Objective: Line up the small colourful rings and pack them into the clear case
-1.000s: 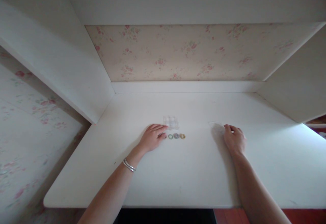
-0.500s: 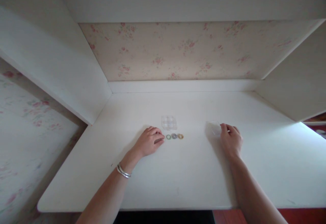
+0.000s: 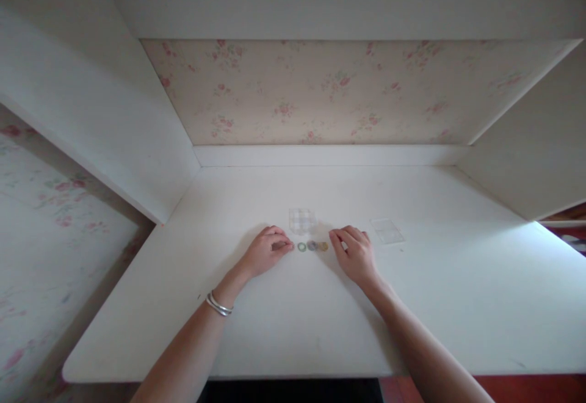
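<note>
Small rings lie in a row on the white desk: a green ring (image 3: 301, 247), a greyish-purple ring (image 3: 312, 246) and a yellow ring (image 3: 323, 246). At the left end of the row, my left hand (image 3: 267, 249) pinches a small pinkish ring (image 3: 292, 246) resting at the desk surface. My right hand (image 3: 354, 253) hovers just right of the yellow ring, thumb and fingertips together, with nothing visible in them. Behind the row stands a clear divided box (image 3: 302, 221). A flat clear plastic lid (image 3: 387, 231) lies to the right of my right hand.
The white desk (image 3: 274, 330) has side panels at left (image 3: 114, 104) and right (image 3: 526, 134), and a low ledge (image 3: 329, 156) along the back. Floral wallpaper (image 3: 339, 94) covers the wall behind. A shelf edge (image 3: 320, 3) spans the top.
My right hand has let go of the clear lid and moved left to beside the yellow ring. The lid now lies flat. My left hand has stayed at the row's left end.
</note>
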`<action>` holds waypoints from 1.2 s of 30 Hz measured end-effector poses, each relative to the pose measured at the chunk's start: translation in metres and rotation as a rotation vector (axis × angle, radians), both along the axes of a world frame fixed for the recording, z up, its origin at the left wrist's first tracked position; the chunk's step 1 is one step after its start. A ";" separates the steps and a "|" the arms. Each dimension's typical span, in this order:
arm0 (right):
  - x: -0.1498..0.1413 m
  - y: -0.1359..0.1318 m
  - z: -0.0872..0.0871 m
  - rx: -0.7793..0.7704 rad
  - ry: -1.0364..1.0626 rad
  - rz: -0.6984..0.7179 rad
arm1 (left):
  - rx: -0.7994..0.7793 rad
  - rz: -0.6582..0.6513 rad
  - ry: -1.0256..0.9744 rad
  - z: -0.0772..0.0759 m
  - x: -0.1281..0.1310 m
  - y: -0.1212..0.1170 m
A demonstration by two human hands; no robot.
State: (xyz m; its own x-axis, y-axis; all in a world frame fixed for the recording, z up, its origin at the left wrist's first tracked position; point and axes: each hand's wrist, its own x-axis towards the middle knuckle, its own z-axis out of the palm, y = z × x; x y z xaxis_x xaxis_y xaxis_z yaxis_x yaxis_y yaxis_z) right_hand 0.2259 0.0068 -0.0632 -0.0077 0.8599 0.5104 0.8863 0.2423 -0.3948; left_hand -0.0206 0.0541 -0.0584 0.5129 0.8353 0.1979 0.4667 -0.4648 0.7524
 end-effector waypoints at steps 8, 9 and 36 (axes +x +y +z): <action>-0.066 0.001 0.016 -0.112 -0.187 0.229 | -0.113 0.101 -0.116 0.002 -0.006 0.009; -0.068 0.001 0.016 -0.112 -0.202 0.236 | -0.108 0.125 -0.126 0.002 -0.005 0.010; -0.068 0.001 0.003 -0.098 -0.280 0.290 | 0.093 0.312 -0.138 0.000 0.029 0.046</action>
State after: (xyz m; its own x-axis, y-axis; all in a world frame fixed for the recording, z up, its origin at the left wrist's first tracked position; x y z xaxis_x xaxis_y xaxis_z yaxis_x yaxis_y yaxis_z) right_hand 0.1576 0.0076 -0.0599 -0.3836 0.8462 0.3698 0.8633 0.4708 -0.1818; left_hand 0.0081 0.0999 -0.0584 0.1988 0.9229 0.3299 0.4942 -0.3851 0.7794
